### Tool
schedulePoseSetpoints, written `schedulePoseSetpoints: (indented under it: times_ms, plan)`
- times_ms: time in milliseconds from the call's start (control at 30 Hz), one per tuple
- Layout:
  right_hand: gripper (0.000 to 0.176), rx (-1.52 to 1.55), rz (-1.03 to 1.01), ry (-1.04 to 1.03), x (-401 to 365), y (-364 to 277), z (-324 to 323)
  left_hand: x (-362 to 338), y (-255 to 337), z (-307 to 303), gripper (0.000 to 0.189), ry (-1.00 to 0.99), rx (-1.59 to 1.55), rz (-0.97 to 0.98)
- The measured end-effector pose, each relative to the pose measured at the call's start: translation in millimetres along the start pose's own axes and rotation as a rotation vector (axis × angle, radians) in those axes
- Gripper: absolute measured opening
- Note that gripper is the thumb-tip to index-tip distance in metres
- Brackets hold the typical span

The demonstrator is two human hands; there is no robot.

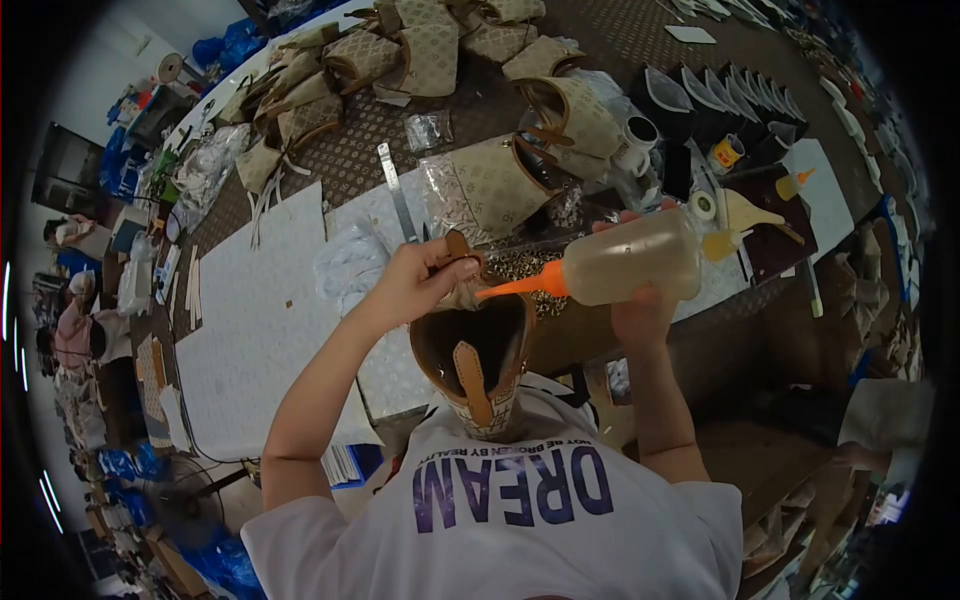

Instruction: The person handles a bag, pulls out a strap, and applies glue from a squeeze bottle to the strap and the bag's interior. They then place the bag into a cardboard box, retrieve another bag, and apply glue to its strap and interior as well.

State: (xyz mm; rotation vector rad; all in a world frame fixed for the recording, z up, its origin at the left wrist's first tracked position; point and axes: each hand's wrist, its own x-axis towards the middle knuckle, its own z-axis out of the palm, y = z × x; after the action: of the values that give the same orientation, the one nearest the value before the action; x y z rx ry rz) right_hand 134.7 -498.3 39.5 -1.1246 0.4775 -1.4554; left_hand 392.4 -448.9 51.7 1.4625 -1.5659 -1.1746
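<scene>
My left hand pinches the far rim of an open handbag, by a brown leather tab that sticks up between the fingers. The bag is tan and patterned, with a dark inside, and rests against my shirt. Another brown tab hangs over its near side. In my right hand is a squeeze bottle of cloudy pale liquid, tilted almost flat. Its orange nozzle points left, with the tip at the bag's rim beside my left fingers. Whether any liquid comes out is too small to tell.
A patterned bag lies on plastic just beyond my hands, near scattered small metal fittings. A metal ruler and crumpled plastic are at left. More bags crowd the back; a white mug stands right. People sit far left.
</scene>
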Motion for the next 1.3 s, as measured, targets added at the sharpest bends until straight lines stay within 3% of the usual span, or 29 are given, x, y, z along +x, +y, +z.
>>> schedulePoseSetpoints:
  times_ms: [200, 667, 1000, 1100, 1300]
  plan:
    - [0.101, -0.002, -0.049, -0.066, 6.3, 2.5, 12.5, 5.7, -9.6, -2.0, 0.029, -0.011, -0.102, -0.165]
    - [0.102, -0.040, 0.034, -0.080, 8.2, 11.3, 15.0, 2.7, -0.6, -0.5, 0.027, 0.039, -0.167, -0.198]
    - [0.100, -0.002, -0.038, -0.037, 7.7, 22.3, 9.9, 6.2, -8.1, -3.9, 0.027, -0.005, -0.160, -0.229]
    - [0.100, -0.028, -0.021, -0.077, 5.2, 21.8, 8.6, 7.7, -10.1, 2.5, 0.028, 0.062, -0.257, -0.135]
    - [0.100, -0.023, -0.065, -0.016, 3.4, 25.2, 12.5, 8.8, -11.6, -3.0, 0.026, 0.017, -0.223, -0.192]
